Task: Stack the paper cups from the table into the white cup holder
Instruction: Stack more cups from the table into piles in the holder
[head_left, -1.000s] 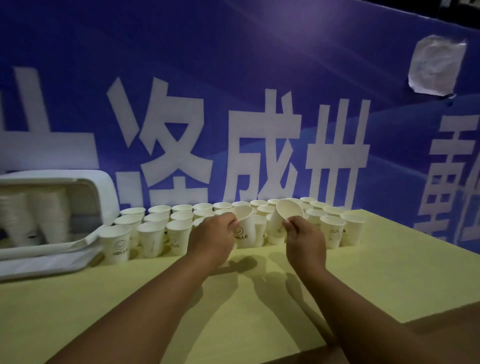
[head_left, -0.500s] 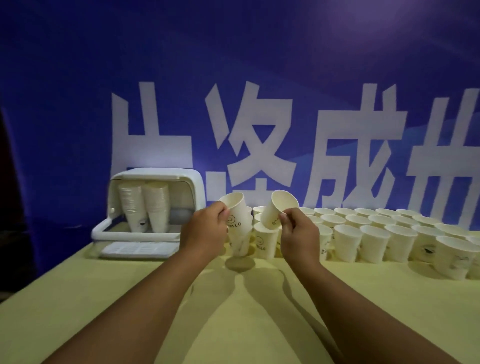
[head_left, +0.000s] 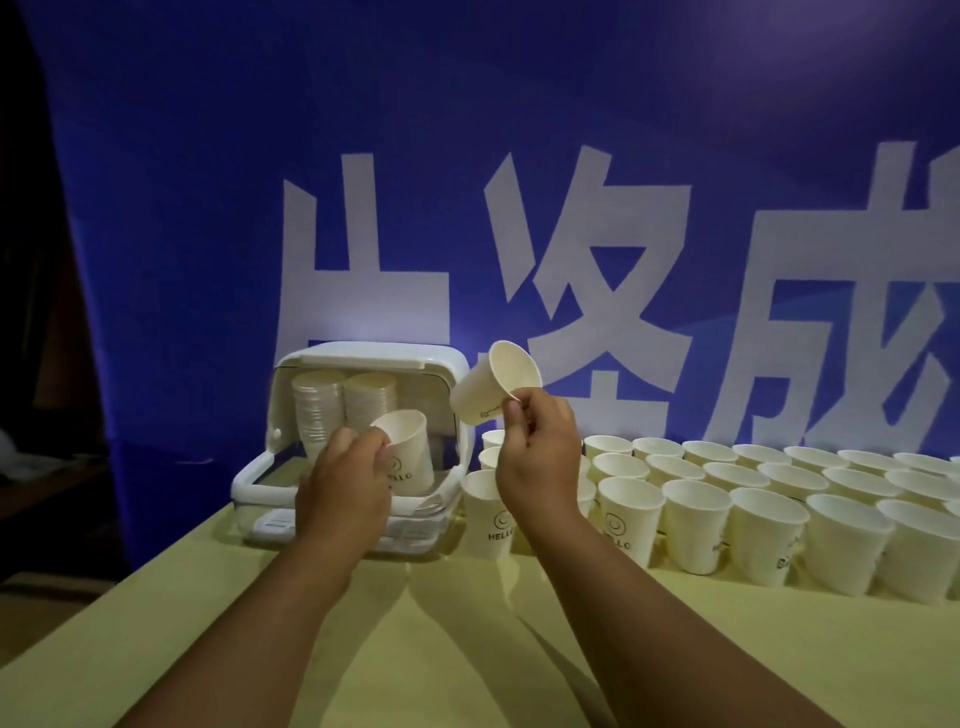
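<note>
1. Paper cups (head_left: 769, 525) stand upright in close rows on the yellow table (head_left: 467, 649), to the right of the white cup holder (head_left: 363, 358).
2. Inside the open cup holder, two stacks of cups (head_left: 343, 410) sit upside down, side by side.
3. The left hand (head_left: 345, 486) pinches the rim of an upright cup (head_left: 408, 449) in front of the holder's opening.
4. The right hand (head_left: 540, 457) pinches the rim of a tilted cup (head_left: 493, 382), raised above the table, its mouth turned up and to the right.
5. A blue banner (head_left: 467, 182) with large white characters hangs behind the table.
</note>
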